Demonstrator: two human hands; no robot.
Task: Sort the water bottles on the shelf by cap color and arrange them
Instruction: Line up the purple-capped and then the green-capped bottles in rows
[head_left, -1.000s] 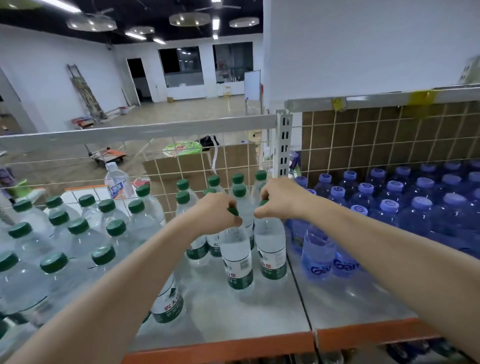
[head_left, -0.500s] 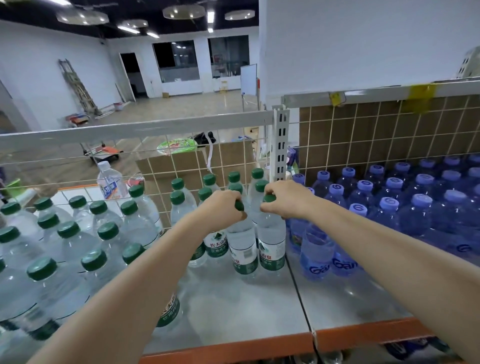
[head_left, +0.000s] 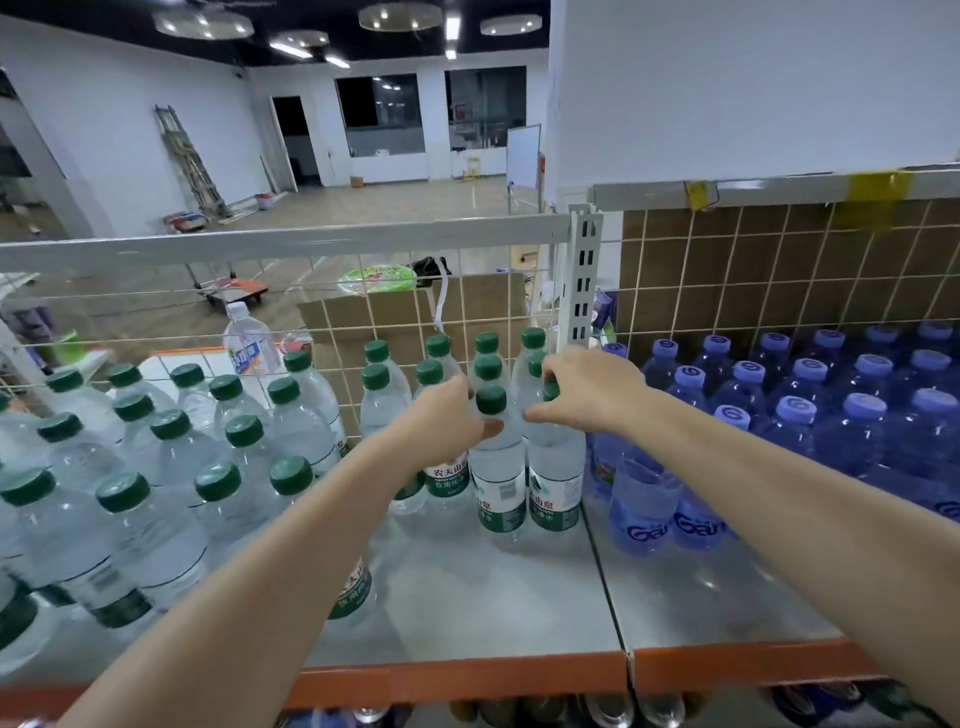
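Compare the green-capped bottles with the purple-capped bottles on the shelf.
The green-capped bottles are clear with green labels; the purple-capped bottles are blue-tinted with blue labels. Green-capped ones fill the left bay, purple-capped ones the right. Both hands touch green-capped bottles only. Both kinds stand upright in rows.

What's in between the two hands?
In the head view, one green-capped water bottle stands between the left hand and the right hand, its cap showing in the gap.

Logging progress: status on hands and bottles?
Left hand holds green-cap bottle. Right hand holds its neighbour. Blue-cap bottles alongside right.
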